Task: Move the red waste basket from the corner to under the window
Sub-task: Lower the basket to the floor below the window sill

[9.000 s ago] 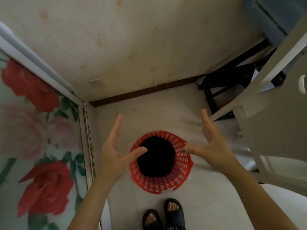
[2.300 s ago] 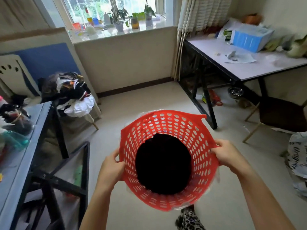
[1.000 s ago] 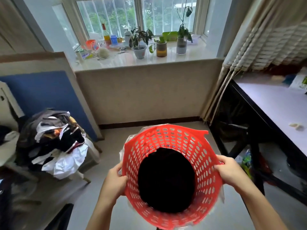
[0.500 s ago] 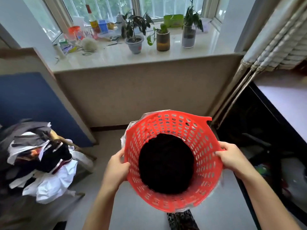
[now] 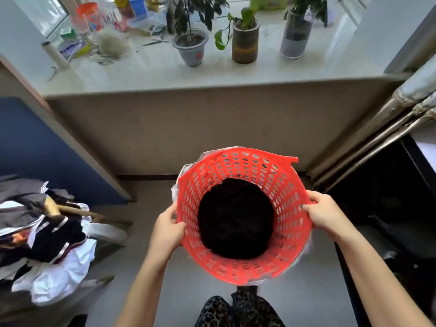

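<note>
The red waste basket [image 5: 286, 194] is a perforated plastic tub with a dark bottom and a clear liner showing at its rim. It hangs above the floor in front of me, close to the wall below the window sill [image 5: 212, 74]. My left hand [image 5: 166, 228] grips its left rim, thumb inside. My right hand [image 5: 326, 214] grips the right rim. The basket's far rim has a broken notch.
Three potted plants [image 5: 244, 37] and clutter stand on the sill. A blue board [image 5: 35, 149] leans at the left, with a pile of clothes [image 5: 40, 234] on a chair below it. A curtain [image 5: 389, 128] and a dark table [image 5: 420, 166] stand at the right.
I have stepped closer to the window wall with the basket held in both hands. The sill now fills the top of the view and the basket sits nearer the wall.
</note>
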Motion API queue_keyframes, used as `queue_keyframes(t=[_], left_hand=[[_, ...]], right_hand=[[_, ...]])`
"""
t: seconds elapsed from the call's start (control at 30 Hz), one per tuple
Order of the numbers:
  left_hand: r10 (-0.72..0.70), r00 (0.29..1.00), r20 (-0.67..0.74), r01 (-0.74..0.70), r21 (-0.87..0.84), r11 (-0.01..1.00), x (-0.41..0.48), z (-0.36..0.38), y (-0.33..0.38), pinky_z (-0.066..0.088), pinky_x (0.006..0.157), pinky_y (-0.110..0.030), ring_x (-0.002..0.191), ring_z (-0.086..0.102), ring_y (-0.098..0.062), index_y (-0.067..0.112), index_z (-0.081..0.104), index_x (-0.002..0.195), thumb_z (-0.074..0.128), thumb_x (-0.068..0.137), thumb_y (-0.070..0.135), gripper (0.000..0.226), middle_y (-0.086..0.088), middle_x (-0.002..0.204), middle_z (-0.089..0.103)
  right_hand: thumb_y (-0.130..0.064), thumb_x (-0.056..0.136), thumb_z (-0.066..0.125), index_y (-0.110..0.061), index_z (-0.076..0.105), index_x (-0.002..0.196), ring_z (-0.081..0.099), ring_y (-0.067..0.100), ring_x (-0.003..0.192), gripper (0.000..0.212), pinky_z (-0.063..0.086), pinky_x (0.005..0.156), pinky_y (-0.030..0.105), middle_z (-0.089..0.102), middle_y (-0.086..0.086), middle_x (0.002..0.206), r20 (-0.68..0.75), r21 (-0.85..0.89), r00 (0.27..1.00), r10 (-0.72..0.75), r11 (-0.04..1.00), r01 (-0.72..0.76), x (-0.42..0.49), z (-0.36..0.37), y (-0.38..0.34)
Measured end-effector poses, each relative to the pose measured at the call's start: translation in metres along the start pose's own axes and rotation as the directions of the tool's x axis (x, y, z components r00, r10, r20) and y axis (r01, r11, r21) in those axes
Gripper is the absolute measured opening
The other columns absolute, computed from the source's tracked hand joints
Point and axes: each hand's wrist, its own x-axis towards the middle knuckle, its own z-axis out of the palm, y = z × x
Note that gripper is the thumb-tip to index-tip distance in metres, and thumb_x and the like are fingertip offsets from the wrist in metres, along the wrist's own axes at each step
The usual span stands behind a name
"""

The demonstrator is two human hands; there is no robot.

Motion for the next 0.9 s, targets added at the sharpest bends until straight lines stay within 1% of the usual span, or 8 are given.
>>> queue_keyframes(t=[0.17, 0.27, 0.33, 0.47, 0.6, 0.7, 0.77, 0.9], left_hand=[[-0.034, 0.999, 0.019, 0.034, -0.002, 0.999, 0.057, 0.017, 0.000, 0.057, 0.053, -0.057, 0.067, 0.072, -0.043, 0.065, 0.065, 0.082, 0.043, 0.070, -0.005, 0.074, -0.004, 0.067, 0.077], [-0.034, 0.999, 0.039, 0.034, -0.001, 0.999, 0.090, 0.028, -0.006, 0.059, 0.051, -0.047, 0.053, 0.073, -0.019, 0.066, 0.065, 0.084, 0.044, 0.070, -0.002, 0.072, 0.005, 0.063, 0.076], [-0.047, 0.997, 0.061, 0.047, 0.008, 0.999, 0.118, 0.038, -0.015, 0.059, 0.048, -0.039, 0.048, 0.069, -0.010, 0.069, 0.063, 0.084, 0.044, 0.073, -0.005, 0.077, 0.008, 0.060, 0.075], [-0.068, 0.994, 0.083, 0.066, 0.024, 0.998, 0.159, 0.055, -0.039, 0.057, 0.045, -0.030, 0.047, 0.066, -0.011, 0.069, 0.062, 0.092, 0.046, 0.071, -0.004, 0.078, 0.007, 0.060, 0.075], [-0.088, 0.991, 0.105, 0.085, 0.034, 0.996, 0.201, 0.078, -0.075, 0.055, 0.046, -0.025, 0.055, 0.072, -0.008, 0.064, 0.062, 0.105, 0.046, 0.073, -0.006, 0.079, 0.009, 0.069, 0.078], [-0.096, 0.985, 0.140, 0.093, 0.025, 0.995, 0.238, 0.098, -0.108, 0.059, 0.052, -0.030, 0.066, 0.076, -0.011, 0.069, 0.060, 0.102, 0.048, 0.077, -0.008, 0.082, 0.010, 0.080, 0.080], [-0.114, 0.983, 0.146, 0.113, 0.013, 0.993, 0.268, 0.111, -0.134, 0.059, 0.054, -0.028, 0.071, 0.076, -0.009, 0.073, 0.058, 0.100, 0.048, 0.079, -0.011, 0.087, 0.015, 0.086, 0.080], [-0.156, 0.975, 0.156, 0.151, 0.049, 0.987, 0.312, 0.138, -0.182, 0.059, 0.067, -0.027, 0.086, 0.074, 0.000, 0.057, 0.056, 0.117, 0.051, 0.081, -0.011, 0.077, 0.033, 0.094, 0.074]], right_hand=[[-0.025, 0.056, 0.054, -0.048, 0.072, 0.076, 0.073, 0.025, 0.079, 0.036, 0.059, 0.079, 0.053, 0.078, -0.003, 0.079, -0.010, -0.032, 1.000, 0.006, 0.999, -0.007, 0.058, 0.006, -0.006], [-0.025, 0.061, 0.051, -0.054, 0.068, 0.073, 0.073, 0.027, 0.081, 0.036, 0.059, 0.079, 0.052, 0.077, -0.004, 0.083, -0.022, -0.038, 0.999, 0.032, 0.999, -0.033, 0.088, 0.015, 0.000], [-0.026, 0.062, 0.051, -0.054, 0.068, 0.074, 0.072, 0.027, 0.082, 0.035, 0.059, 0.079, 0.052, 0.077, -0.003, 0.085, -0.028, -0.030, 0.998, 0.051, 0.998, -0.052, 0.111, 0.022, 0.009], [-0.029, 0.061, 0.049, -0.057, 0.065, 0.073, 0.070, 0.030, 0.091, 0.034, 0.056, 0.084, 0.050, 0.076, 0.001, 0.092, -0.041, -0.033, 0.996, 0.076, 0.996, -0.077, 0.146, 0.040, 0.025], [-0.027, 0.064, 0.049, -0.046, 0.065, 0.073, 0.069, 0.031, 0.096, 0.026, 0.055, 0.087, 0.049, 0.075, 0.003, 0.100, -0.038, -0.022, 0.992, 0.124, 0.992, -0.124, 0.180, 0.062, 0.052], [-0.031, 0.063, 0.051, -0.053, 0.065, 0.076, 0.069, 0.027, 0.097, 0.029, 0.055, 0.087, 0.050, 0.075, 0.000, 0.102, -0.054, 0.031, 0.985, 0.167, 0.986, -0.165, 0.210, 0.080, 0.081], [-0.031, 0.065, 0.054, -0.058, 0.066, 0.079, 0.068, 0.025, 0.101, 0.032, 0.054, 0.090, 0.051, 0.075, -0.002, 0.105, -0.050, 0.082, 0.983, 0.177, 0.982, -0.173, 0.235, 0.096, 0.104], [-0.012, 0.079, 0.055, -0.055, 0.065, 0.087, 0.065, 0.022, 0.108, 0.045, 0.051, 0.096, 0.050, 0.073, -0.004, 0.112, -0.054, 0.099, 0.978, 0.199, 0.976, -0.194, 0.272, 0.126, 0.146]])
